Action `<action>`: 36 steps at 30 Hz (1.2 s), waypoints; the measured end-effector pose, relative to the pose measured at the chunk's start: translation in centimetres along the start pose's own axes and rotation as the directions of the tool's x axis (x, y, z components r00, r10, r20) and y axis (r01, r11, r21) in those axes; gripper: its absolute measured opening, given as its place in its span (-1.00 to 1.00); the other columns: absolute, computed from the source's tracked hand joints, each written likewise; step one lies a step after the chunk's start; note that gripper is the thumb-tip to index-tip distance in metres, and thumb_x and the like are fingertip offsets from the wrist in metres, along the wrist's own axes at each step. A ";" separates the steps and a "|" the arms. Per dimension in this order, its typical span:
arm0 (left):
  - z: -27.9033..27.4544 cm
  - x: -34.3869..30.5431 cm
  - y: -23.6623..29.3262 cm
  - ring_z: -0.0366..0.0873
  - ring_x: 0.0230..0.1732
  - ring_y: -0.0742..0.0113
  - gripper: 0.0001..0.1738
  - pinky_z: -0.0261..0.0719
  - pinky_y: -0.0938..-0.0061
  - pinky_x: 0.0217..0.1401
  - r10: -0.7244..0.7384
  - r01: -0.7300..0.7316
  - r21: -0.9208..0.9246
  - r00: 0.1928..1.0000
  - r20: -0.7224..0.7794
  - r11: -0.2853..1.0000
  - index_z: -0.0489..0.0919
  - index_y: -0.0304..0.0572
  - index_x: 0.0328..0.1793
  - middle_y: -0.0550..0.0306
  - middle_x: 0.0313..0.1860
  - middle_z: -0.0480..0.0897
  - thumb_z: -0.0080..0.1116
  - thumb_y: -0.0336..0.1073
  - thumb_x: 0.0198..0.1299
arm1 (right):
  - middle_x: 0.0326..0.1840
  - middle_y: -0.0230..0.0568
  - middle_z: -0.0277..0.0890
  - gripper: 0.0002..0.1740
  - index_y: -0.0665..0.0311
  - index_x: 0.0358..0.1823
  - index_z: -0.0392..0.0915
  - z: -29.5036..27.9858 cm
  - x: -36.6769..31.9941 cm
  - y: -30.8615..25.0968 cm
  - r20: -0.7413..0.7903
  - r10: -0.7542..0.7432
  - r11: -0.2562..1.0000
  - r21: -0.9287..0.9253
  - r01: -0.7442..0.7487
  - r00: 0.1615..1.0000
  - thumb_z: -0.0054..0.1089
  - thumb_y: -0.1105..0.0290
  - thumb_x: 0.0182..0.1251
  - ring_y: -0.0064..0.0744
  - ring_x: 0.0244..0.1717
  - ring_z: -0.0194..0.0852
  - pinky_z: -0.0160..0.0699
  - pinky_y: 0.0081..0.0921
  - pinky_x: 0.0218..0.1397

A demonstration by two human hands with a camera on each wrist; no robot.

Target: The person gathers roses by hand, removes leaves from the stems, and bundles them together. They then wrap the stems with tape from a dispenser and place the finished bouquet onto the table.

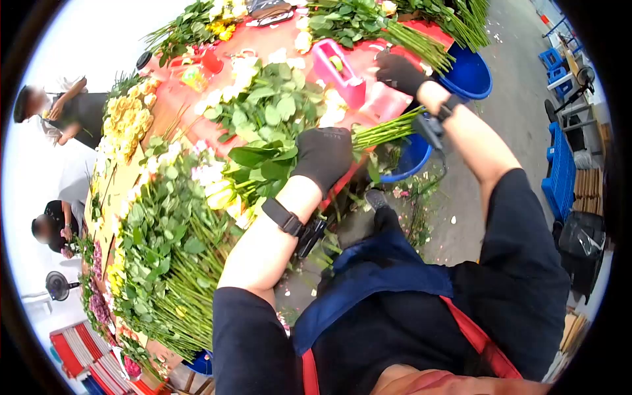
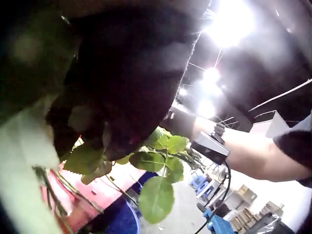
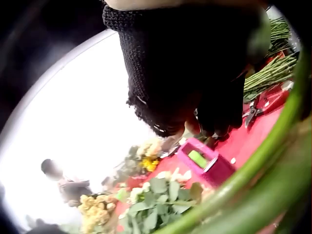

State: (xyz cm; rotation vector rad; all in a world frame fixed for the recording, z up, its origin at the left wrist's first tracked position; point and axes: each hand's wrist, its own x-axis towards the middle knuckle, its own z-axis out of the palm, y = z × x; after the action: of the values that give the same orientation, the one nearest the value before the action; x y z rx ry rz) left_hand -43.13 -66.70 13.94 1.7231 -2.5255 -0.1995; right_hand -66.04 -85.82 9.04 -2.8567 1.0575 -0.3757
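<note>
My left hand [image 1: 322,155], in a black glove, grips a bunch of pale yellow roses [image 1: 220,195] around its stems. Their cut ends [image 1: 392,130] point right, toward the right forearm; the leaves [image 2: 157,195] spread below the hand in the left wrist view. Over the red table edge, my gloved right hand [image 1: 398,72] reaches beyond a pink tape dispenser [image 1: 339,72] with a green roll inside. In the right wrist view its fingers point down near the dispenser [image 3: 202,163], and pruning shears [image 3: 252,113] lie beside it. I cannot tell whether these fingers hold anything.
More leafy flower bundles [image 1: 164,263] cover the table [image 1: 181,99] at left and at the far side. Blue buckets [image 1: 469,76] stand below the right edge. Stems and petals litter the floor [image 1: 461,224]. Two people [image 1: 66,108] are at the left side.
</note>
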 end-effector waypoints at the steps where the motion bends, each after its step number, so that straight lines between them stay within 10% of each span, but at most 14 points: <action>1: 0.9 2.1 0.3 0.67 -0.42 0.04 -0.82 0.55 0.16 -0.43 -0.019 0.019 -0.002 1.000 -0.008 1.000 0.65 -0.04 -0.43 0.00 -0.50 0.66 0.03 -0.27 0.03 | -0.31 -0.01 0.54 -0.75 0.35 -0.37 0.54 1.9 1.9 1.7 0.121 0.229 0.970 0.052 -0.237 0.966 0.14 0.27 0.22 0.01 -0.31 0.49 0.42 -0.18 -0.28; 2: 2.4 3.8 0.5 0.66 -0.45 0.02 -0.85 0.53 0.14 -0.46 -0.037 0.037 -0.002 0.999 -0.013 0.999 0.63 -0.05 -0.44 -0.02 -0.53 0.64 0.05 -0.26 0.01 | -0.39 -0.04 0.53 -0.73 0.32 -0.41 0.55 6.8 2.7 5.9 0.054 -0.234 0.969 0.096 0.228 0.971 0.18 0.22 0.19 -0.03 -0.35 0.48 0.42 -0.19 -0.29; 7: 4.6 11.4 1.1 0.64 -0.47 -0.05 -0.74 0.54 0.10 -0.43 -0.196 0.202 -0.012 0.960 0.200 0.979 0.62 -0.16 -0.39 -0.11 -0.52 0.64 0.09 -0.14 0.00 | -0.46 -0.07 0.47 -0.80 0.22 -0.52 0.52 5.9 4.2 1.1 -0.055 0.187 0.939 0.304 -0.162 0.981 0.12 0.24 0.08 0.00 -0.37 0.48 0.45 -0.17 -0.28; 9: 4.3 13.4 0.9 0.65 -0.40 -0.08 -0.60 0.58 0.13 -0.32 -0.316 0.329 -0.051 0.934 0.168 0.943 0.65 -0.20 -0.37 -0.15 -0.47 0.65 0.13 0.03 0.00 | -0.45 0.04 0.47 -0.80 0.23 -0.45 0.51 0.1 0.5 -2.3 -0.090 0.235 0.667 0.740 -0.093 0.968 0.12 0.24 0.10 0.08 -0.32 0.48 0.45 -0.08 -0.19; 11: 1.5 14.8 0.9 0.65 -0.31 -0.08 -0.52 0.60 0.17 -0.21 -0.312 0.362 -0.116 0.898 0.310 0.925 0.65 -0.22 -0.31 -0.18 -0.41 0.65 0.15 0.11 0.00 | -0.49 -0.03 0.45 -0.87 0.25 -0.41 0.53 -2.2 -4.1 -3.6 -0.073 0.190 0.706 0.703 -0.085 0.979 0.13 0.35 0.09 0.05 -0.33 0.47 0.44 -0.13 -0.20; 15: -0.5 13.9 0.7 0.61 -0.17 -0.10 -0.43 0.55 0.23 -0.13 0.131 0.284 -0.729 0.881 0.455 0.623 0.66 -0.19 -0.08 -0.23 -0.19 0.65 0.34 0.12 -0.05 | -0.28 -0.04 0.58 -0.77 0.36 -0.15 0.58 3.6 -7.3 -1.6 0.061 0.255 0.258 0.957 -0.129 0.965 0.09 0.40 0.22 -0.17 -0.17 0.58 0.51 -0.30 -0.09; 19: -0.5 12.7 3.6 0.63 -0.28 -0.07 -0.46 0.55 0.22 -0.15 -0.247 0.436 -0.445 0.872 0.422 0.782 0.70 -0.10 -0.21 -0.20 -0.37 0.65 0.28 0.23 -0.02 | -0.09 -0.11 0.59 -0.73 0.34 -0.01 0.54 3.8 -6.2 0.3 -0.021 0.139 0.405 0.913 -0.037 0.990 0.10 0.39 0.32 -0.28 -0.08 0.56 0.50 -0.38 0.00; 22: -0.5 10.7 5.3 0.62 -0.37 -0.02 -0.54 0.54 0.18 -0.31 -0.179 0.202 -0.318 0.979 0.100 0.926 0.63 -0.14 -0.34 -0.06 -0.47 0.62 0.21 0.13 -0.08 | 0.19 -0.16 0.45 -0.51 0.20 0.24 0.39 4.4 -4.9 2.5 0.126 0.051 0.206 0.969 -0.134 0.991 0.15 0.39 0.25 -0.35 0.14 0.43 0.41 -0.35 0.16; 25: 0.3 10.0 6.2 0.58 -0.52 0.09 -0.84 0.48 0.20 -0.49 -0.152 0.141 -0.190 0.988 -0.042 0.972 0.59 -0.05 -0.49 0.07 -0.59 0.58 0.14 -0.17 -0.07 | 0.10 -0.14 0.49 -0.42 0.16 0.18 0.44 0.8 -0.7 1.6 -0.430 -0.109 0.752 0.554 0.357 0.896 0.22 0.38 0.01 -0.12 -0.05 0.49 0.42 -0.25 0.04; 27: 0.4 9.9 6.4 0.58 -0.54 0.08 -0.87 0.47 0.21 -0.51 -0.196 0.194 -0.083 0.981 -0.017 0.978 0.58 -0.06 -0.52 0.06 -0.60 0.57 0.11 -0.23 -0.08 | -0.07 -0.19 0.57 -0.56 0.09 -0.01 0.56 3.1 -1.6 2.5 -0.346 -0.240 0.752 0.524 0.399 0.907 0.23 0.34 -0.03 -0.09 -0.14 0.51 0.43 -0.27 -0.05; 29: -0.7 10.1 6.3 0.61 -0.47 0.03 -0.86 0.51 0.15 -0.45 -0.305 0.305 -0.097 0.952 0.019 0.947 0.61 -0.02 -0.39 0.02 -0.57 0.59 0.09 -0.23 -0.06 | -0.23 -0.24 0.62 -0.71 0.09 -0.13 0.61 3.9 -2.5 1.6 -0.324 -0.192 0.730 0.583 0.355 0.926 0.23 0.29 0.07 -0.12 -0.26 0.54 0.47 -0.29 -0.15; 31: 0.4 10.3 5.2 0.63 -0.42 0.02 -0.84 0.54 0.16 -0.40 -0.383 0.384 -0.114 0.923 0.030 0.916 0.62 0.02 -0.36 0.02 -0.51 0.63 0.08 -0.22 -0.04 | -0.27 -0.21 0.63 -0.77 0.16 -0.15 0.63 9.5 -4.2 1.5 0.175 0.134 0.280 0.937 -0.207 0.975 0.21 0.32 0.15 -0.17 -0.31 0.56 0.51 -0.33 -0.22; 35: 1.2 12.0 2.6 0.65 -0.38 -0.02 -0.81 0.55 0.11 -0.38 -0.542 0.542 0.003 0.840 0.018 0.841 0.63 0.01 -0.29 0.01 -0.47 0.65 0.07 -0.18 0.02 | -0.31 -0.22 0.66 -0.79 0.35 -0.15 0.61 8.6 -3.3 2.0 -0.142 -0.027 0.630 0.766 0.127 0.989 0.24 0.48 0.16 -0.39 -0.41 0.57 0.55 -0.46 -0.34; 36: 1.3 12.3 1.8 0.66 -0.38 -0.02 -0.81 0.55 0.10 -0.38 -0.568 0.568 0.006 0.823 -0.004 0.823 0.63 0.01 -0.29 0.01 -0.45 0.66 0.07 -0.17 0.03 | -0.40 -0.35 0.57 -0.84 0.25 -0.15 0.60 7.3 -3.7 1.2 0.256 0.013 0.147 0.956 -0.255 0.967 0.17 0.38 0.30 -0.55 -0.49 0.50 0.47 -0.57 -0.42</action>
State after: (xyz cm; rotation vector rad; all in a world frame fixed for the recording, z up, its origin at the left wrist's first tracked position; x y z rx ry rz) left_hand -49.46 -77.44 12.79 2.4299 -1.9260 -0.2176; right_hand -67.64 -84.45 1.08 -1.4776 0.5840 -0.5056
